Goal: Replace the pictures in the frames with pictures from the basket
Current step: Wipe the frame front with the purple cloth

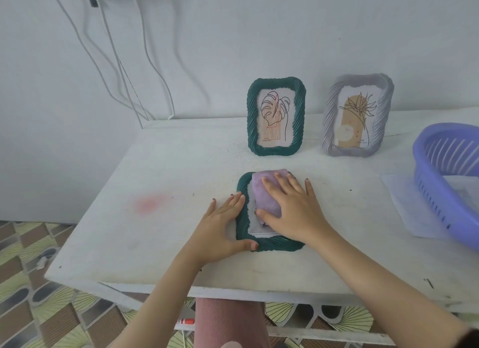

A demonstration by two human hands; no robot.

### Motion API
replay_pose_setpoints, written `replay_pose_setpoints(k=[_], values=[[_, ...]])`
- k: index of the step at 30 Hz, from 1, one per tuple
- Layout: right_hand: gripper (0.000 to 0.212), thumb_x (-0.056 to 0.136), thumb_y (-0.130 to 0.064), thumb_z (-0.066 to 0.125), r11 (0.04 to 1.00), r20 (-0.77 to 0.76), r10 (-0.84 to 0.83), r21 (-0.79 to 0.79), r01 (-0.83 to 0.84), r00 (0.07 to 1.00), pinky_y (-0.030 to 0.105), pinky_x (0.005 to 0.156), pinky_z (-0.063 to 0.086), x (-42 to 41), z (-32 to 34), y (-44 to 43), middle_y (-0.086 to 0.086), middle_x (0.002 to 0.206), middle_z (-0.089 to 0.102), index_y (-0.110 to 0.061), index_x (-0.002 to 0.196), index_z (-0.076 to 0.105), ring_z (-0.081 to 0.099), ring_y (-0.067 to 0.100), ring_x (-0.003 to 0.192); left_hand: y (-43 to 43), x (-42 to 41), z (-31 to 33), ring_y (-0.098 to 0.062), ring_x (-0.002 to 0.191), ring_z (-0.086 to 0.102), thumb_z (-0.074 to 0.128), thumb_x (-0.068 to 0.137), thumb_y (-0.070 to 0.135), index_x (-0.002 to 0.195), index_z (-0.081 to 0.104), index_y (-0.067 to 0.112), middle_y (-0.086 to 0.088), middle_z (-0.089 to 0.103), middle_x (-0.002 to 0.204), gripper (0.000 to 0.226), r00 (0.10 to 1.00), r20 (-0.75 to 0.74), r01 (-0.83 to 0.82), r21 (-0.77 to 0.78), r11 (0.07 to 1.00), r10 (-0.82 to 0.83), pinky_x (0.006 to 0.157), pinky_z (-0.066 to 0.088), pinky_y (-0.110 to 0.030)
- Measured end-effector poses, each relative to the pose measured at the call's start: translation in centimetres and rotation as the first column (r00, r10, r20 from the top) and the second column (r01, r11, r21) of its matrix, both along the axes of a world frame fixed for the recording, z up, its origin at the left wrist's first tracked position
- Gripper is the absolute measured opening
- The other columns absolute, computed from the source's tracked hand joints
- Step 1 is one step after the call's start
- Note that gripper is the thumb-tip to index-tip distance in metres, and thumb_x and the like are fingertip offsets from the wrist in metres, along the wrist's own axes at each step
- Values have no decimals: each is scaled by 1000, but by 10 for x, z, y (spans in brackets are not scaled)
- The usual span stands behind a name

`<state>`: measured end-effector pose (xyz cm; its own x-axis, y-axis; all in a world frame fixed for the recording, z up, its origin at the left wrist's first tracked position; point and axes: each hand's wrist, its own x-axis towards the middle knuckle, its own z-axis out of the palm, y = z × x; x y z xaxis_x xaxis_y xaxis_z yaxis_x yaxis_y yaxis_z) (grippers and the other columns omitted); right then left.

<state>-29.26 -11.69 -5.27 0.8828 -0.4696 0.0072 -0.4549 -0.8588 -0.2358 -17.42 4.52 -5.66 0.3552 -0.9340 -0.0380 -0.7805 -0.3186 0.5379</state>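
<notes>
white table, flat green frame, patterned floor

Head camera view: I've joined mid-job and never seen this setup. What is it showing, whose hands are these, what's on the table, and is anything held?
There is no machine here. A person works with bare hands, and the single picture comes from a camera worn on their head, looking down. On the white table a green frame lies flat. The left hand braces its left edge, and the right hand presses a purple cloth flat on its middle. Neither hand grips anything. Behind stand a second green frame and a grey frame, both holding plant drawings. At the right a purple basket sits partly over a sheet of paper.
</notes>
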Motion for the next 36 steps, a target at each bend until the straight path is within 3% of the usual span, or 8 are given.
replay_pose_setpoints(k=[5,11,17,20,25,29,33,36], values=[[66,87,-62,26,998,25,58,-25,-58,998,48,115,-5,22,1,-6,-2,158,5,-34,147,15,-4,22,145,0,0,1,24,127,-12,50,58,79,148,11,26,26,0,144,111,1000,9,1,0,1000,-1,109,-17,-16],[51,95,-42,38,977,93,184,87,-192,978,44,116,3,3,2,3,-6,157,14,-33,144,27,-1,18,145,0,1,1,16,133,-8,45,55,86,147,8,26,24,-2,146,116,999,33,2,15,1000,-3,107,-18,-12],[65,80,-59,15,955,63,260,127,-266,963,45,114,-8,-28,6,14,-13,155,17,-41,141,29,-1,7,144,0,3,-1,19,131,-11,35,53,91,147,7,27,22,-2,146,117,999,49,7,18,1000,-8,106,-18,-10],[64,80,-59,15,944,37,300,132,-302,953,42,113,-15,-48,9,19,-16,155,16,-42,140,30,-5,-2,140,0,3,-1,15,133,-8,35,52,92,148,6,25,22,-3,146,120,999,53,5,18,1000,-6,106,-18,-11],[64,81,-59,11,959,-4,274,82,-273,962,40,110,-23,-58,15,15,-18,153,16,-44,141,27,5,0,142,0,3,-1,13,136,-6,39,53,90,148,6,26,22,-3,147,119,999,36,3,14,1000,-4,108,-16,-15],[74,74,-59,-1,981,-42,192,17,-192,980,45,109,-18,-37,16,-5,-13,156,11,-43,143,18,6,7,144,1,2,1,12,137,-6,48,57,82,148,7,27,23,-2,146,114,1000,0,4,32,999,-4,111,-15,-19],[54,93,-50,20,990,-66,140,-24,-142,988,50,113,-9,-3,15,-22,-7,157,11,-38,145,18,4,14,145,1,2,1,12,137,-5,52,58,79,148,9,26,23,-1,146,112,1000,-22,1,23,1000,-1,110,-15,-18],[49,97,-41,31,985,-12,170,10,-169,985,50,114,-5,13,13,-16,-4,156,17,-34,145,24,6,19,145,1,2,1,12,136,-5,52,58,78,148,9,26,24,-1,146,112,1000,-21,2,23,1000,-1,110,-15,-19]])
